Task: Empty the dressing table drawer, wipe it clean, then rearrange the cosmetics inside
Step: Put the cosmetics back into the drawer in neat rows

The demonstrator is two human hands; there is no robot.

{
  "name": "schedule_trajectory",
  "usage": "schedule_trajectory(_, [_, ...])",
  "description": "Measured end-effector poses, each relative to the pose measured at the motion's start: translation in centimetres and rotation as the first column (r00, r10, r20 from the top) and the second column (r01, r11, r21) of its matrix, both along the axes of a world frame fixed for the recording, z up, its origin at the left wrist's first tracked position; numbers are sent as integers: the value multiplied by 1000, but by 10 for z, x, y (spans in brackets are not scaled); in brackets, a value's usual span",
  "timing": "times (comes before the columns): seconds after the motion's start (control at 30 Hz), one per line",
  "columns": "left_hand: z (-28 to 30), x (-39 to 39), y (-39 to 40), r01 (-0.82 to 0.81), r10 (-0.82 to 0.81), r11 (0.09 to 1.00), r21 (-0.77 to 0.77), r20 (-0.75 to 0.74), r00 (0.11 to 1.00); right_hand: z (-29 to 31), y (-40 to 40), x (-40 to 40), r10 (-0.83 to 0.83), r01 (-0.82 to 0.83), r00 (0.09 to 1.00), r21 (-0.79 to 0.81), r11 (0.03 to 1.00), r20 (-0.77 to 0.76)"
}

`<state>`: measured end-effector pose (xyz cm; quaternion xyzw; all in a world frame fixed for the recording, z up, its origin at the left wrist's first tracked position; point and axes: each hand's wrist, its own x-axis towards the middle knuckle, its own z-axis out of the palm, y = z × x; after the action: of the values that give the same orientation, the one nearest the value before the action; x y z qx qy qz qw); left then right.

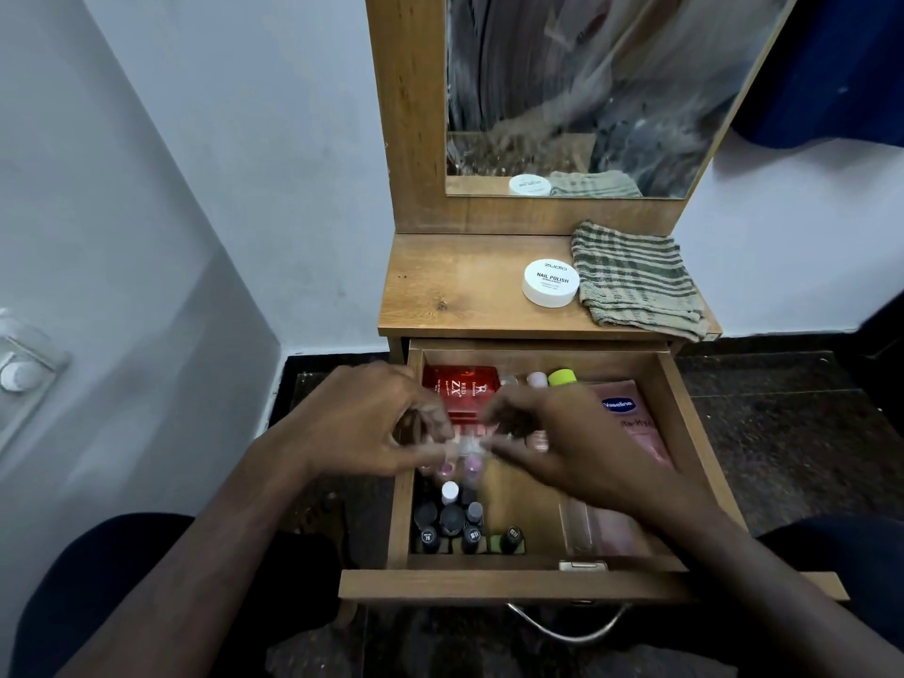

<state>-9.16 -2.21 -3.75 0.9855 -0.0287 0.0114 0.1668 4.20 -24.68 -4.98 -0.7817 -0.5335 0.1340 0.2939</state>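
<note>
The wooden drawer (680, 423) of the dressing table stands pulled out, full of cosmetics. My left hand (362, 423) and my right hand (553, 437) meet over its middle, fingers curled together on a small clear pack of little bottles (472, 445), which is blurred. A red perfume box (460, 386) lies at the back left. A pink Vaseline tube (631, 418) lies along the right side. Several dark nail polish bottles (455, 523) stand at the front left. On the tabletop sit a white nail polish remover tub (550, 283) and a striped green cloth (636, 281).
A mirror (601, 90) rises behind the wooden tabletop (450, 286). White walls close in at left and behind. The floor is dark stone. A metal handle (567, 626) hangs below the drawer front. A clear flat case (582, 528) lies at the drawer's front right.
</note>
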Motion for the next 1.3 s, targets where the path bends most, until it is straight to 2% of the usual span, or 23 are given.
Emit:
schedule_trajectory(0.07, [-5, 4, 4, -49, 53, 998, -26, 157, 986, 10, -2, 15, -151, 129, 975, 139, 982, 164])
schedule_trajectory(0.17, [-13, 18, 2, -175, 155, 985, 5, 433, 888, 18, -1, 40, -412, 290, 839, 348, 892, 356])
schedule_trajectory(0.23, [-16, 30, -6, -268, 206, 962, 43, 531, 822, 22, 5, 59, -492, 351, 755, 367, 861, 433])
schedule_trajectory(0.3, [-19, 42, -11, -332, 238, 939, 87, 533, 812, 22, 14, 74, -504, 413, 703, 289, 864, 502])
schedule_trajectory(0.37, [-24, 52, -14, -372, 286, 922, 104, 464, 838, 19, 22, 82, -489, 478, 668, 181, 860, 561])
schedule_trajectory(0.47, [-32, 61, -17, -411, 340, 899, 151, 351, 872, 13, 25, 86, -444, 500, 682, 74, 863, 581])
schedule_trajectory(0.73, [-39, 65, -19, -437, 339, 868, 236, 360, 869, 12, 21, 88, -482, 441, 720, 207, 873, 499])
schedule_trajectory(0.83, [-40, 62, -19, -449, 351, 864, 226, 368, 861, 19, 15, 74, -423, 320, 784, 288, 902, 454])
schedule_trajectory(0.97, [-43, 61, -18, -440, 346, 869, 228, 356, 868, 25, -11, 40, -256, 172, 933, 311, 935, 254])
schedule_trajectory(1.13, [-41, 62, -19, -437, 345, 868, 234, 349, 871, 5, -32, 24, 36, -46, 986, 61, 997, 161])
schedule_trajectory(1.3, [-38, 63, -21, -451, 356, 866, 215, 369, 859, -16, -32, 20, 246, -210, 953, -195, 958, 179])
